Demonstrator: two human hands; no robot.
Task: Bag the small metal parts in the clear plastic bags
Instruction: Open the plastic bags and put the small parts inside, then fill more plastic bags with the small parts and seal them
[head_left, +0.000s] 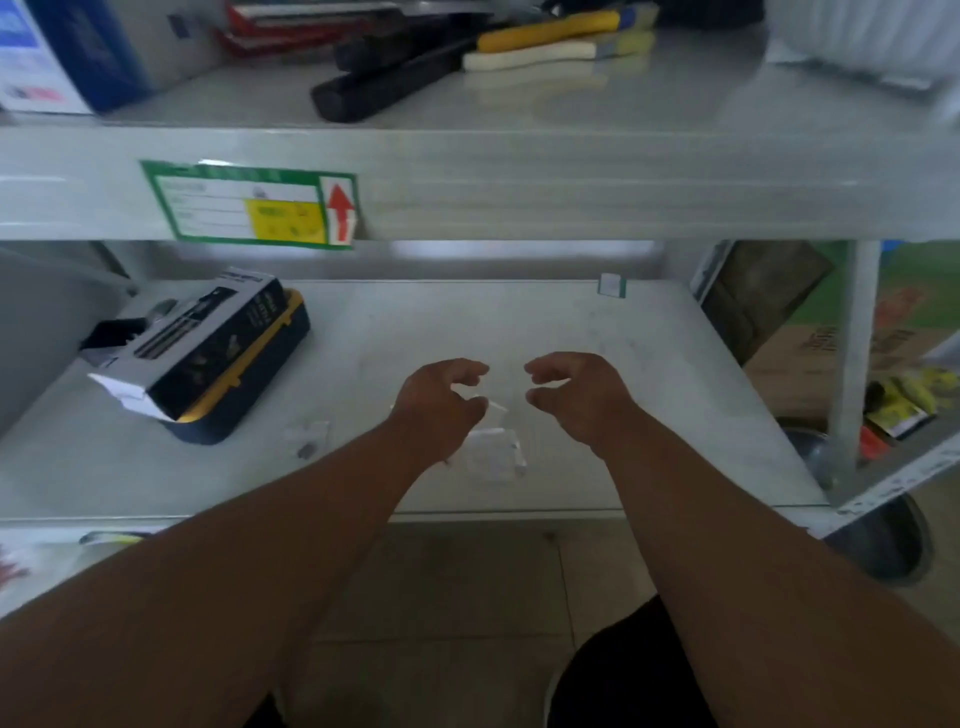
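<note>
Hands work close together over the middle of the shelf (649, 395), set low and near the front edge, probably so the work stays within easy reach and anything dropped lands on the flat metal. The left hand (441, 400) has its fingers curled, and its fingertips seem to pinch the top edge of a clear bag (491, 405); the plastic is so faint and blurred that the pinch is a judgement, not a certainty. The right hand (574, 387) is cupped with curled fingers facing the left; I cannot tell whether it holds a small part or nothing, since no part shows between its fingers.

Just below the hands lies a small pile of bags (493, 454), flat on the shelf, likely kept there as stock to draw from. Farther left, apart from the pile, one bag (307, 440) lies alone with a dark part (306, 450) inside, which reads as a finished one set aside. A tool case (208, 358) sits at the left, well clear of the work. The facing hands suggest the bag's mouth is being opened or a part brought to it.
</note>
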